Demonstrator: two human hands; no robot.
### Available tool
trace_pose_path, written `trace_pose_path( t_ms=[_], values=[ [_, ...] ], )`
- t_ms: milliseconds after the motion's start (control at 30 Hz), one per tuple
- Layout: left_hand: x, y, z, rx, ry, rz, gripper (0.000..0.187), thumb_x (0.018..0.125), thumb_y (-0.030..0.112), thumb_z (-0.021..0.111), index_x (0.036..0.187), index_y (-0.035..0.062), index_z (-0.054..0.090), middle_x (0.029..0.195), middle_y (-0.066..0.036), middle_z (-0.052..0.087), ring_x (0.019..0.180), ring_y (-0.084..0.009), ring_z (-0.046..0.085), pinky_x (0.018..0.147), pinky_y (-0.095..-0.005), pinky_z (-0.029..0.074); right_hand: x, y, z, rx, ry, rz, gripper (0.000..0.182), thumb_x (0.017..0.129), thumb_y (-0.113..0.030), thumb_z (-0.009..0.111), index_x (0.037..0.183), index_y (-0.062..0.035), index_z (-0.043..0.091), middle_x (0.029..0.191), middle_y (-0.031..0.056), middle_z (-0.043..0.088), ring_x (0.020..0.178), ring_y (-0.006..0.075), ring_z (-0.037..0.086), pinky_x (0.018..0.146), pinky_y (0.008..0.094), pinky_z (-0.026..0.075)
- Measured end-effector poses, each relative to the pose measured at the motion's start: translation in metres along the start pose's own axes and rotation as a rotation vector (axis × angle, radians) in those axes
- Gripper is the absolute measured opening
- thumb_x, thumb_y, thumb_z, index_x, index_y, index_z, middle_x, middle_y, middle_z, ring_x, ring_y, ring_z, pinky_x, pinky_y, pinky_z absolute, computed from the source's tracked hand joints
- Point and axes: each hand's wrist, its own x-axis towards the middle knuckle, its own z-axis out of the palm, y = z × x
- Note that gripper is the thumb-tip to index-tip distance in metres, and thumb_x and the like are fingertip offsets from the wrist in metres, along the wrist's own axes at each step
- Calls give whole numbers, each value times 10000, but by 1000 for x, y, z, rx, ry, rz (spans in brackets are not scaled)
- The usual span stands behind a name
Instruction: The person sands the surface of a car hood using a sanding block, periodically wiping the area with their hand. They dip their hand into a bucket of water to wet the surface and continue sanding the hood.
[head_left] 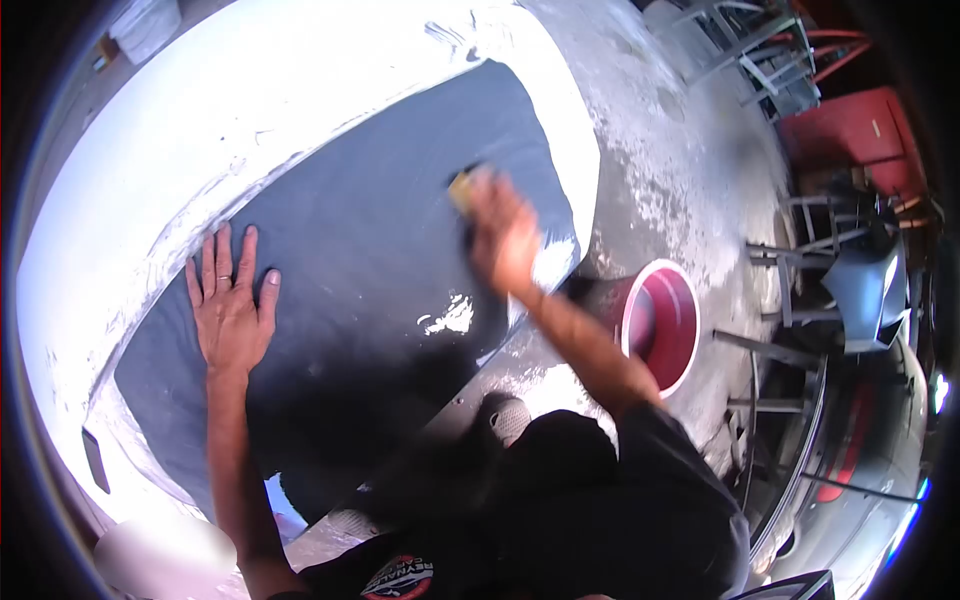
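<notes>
A dark grey car panel (pixel 350 220) lies before me, with white masking sheet (pixel 160 160) around much of it. My left hand (pixel 232 310) rests flat on the panel's left side, fingers stretched out, a ring on one finger. On the upper right part of the panel, my right hand (pixel 500 230) is closed around a small yellowish sanding block (pixel 461 192). Motion blurs this hand, and its fingers cover much of the block. A shiny, wet-looking patch (pixel 447 316) shows on the panel between my hands.
Close to my right forearm, a pink-red bucket (pixel 682 330) stands on the stained concrete floor (pixel 640 130). Metal stands (pixel 790 260), a red car part (pixel 850 130) and a silver car (pixel 880 420) are farther right. My shoe (pixel 505 415) shows below the panel's edge.
</notes>
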Motion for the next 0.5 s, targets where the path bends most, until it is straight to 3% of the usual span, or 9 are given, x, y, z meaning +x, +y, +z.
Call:
trace_pose_path(
  t_ms=[100, 167, 200, 300, 367, 433, 500],
  values=[
    [0, 1, -1, -2, 7, -9, 549, 1009, 390, 506, 1513, 177, 458, 1606, -129, 340, 1489, -332, 286, 1219, -554, 163, -62, -74, -35, 392, -319, -406, 706, 817, -107, 680, 1489, -147, 466, 1527, 148, 465, 1397, 406, 434, 1121, 541, 367],
    [0, -1, 1, -6, 23, -5, 551, 1008, 393, 508, 1512, 177, 458, 1606, -128, 340, 1487, -336, 288, 1218, -557, 165, -22, -41, -13, 324, -257, -471, 697, 793, -101, 690, 1462, -186, 513, 1529, 138, 468, 1402, 385, 442, 1063, 574, 403],
    [0, -1, -1, -14, 13, -12, 553, 1005, 395, 513, 1511, 177, 460, 1605, -128, 341, 1486, -337, 290, 1217, -557, 166, 18, -34, -11, 103, -162, -408, 611, 783, -70, 671, 1377, -191, 594, 1442, 161, 542, 1257, 406, 555, 976, 554, 455],
    [0, 3, 0, -38, 17, -15, 554, 1000, 398, 523, 1504, 176, 470, 1604, -127, 345, 1484, -339, 294, 1215, -558, 172, 125, 12, 30, 28, -111, 296, 474, 781, -45, 624, 1255, -57, 631, 1264, 214, 619, 995, 429, 610, 879, 558, 472],
    [-1, -2, -2, -43, 36, -36, 553, 996, 398, 529, 1500, 175, 478, 1603, -126, 346, 1484, -338, 296, 1213, -559, 175, 117, -11, 35, 103, -70, 156, 527, 761, -43, 640, 1284, -105, 633, 1312, 240, 597, 1068, 418, 615, 893, 548, 484],
    [0, 1, -2, -70, 40, -25, 550, 992, 396, 536, 1492, 171, 488, 1603, -124, 348, 1485, -336, 293, 1211, -562, 180, 57, -65, 26, 64, 4, -215, 582, 747, -49, 661, 1323, -130, 624, 1375, 244, 567, 1190, 401, 592, 919, 524, 490],
    [2, -1, -3, -83, 18, -25, 562, 1004, 363, 516, 1517, 147, 440, 1614, -143, 316, 1498, -353, 258, 1212, -571, 163, 18, -109, -19, 317, -213, -395, 601, 757, -40, 643, 1351, -130, 631, 1414, 220, 559, 1328, 365, 536, 1044, 535, 442]
  ],
)
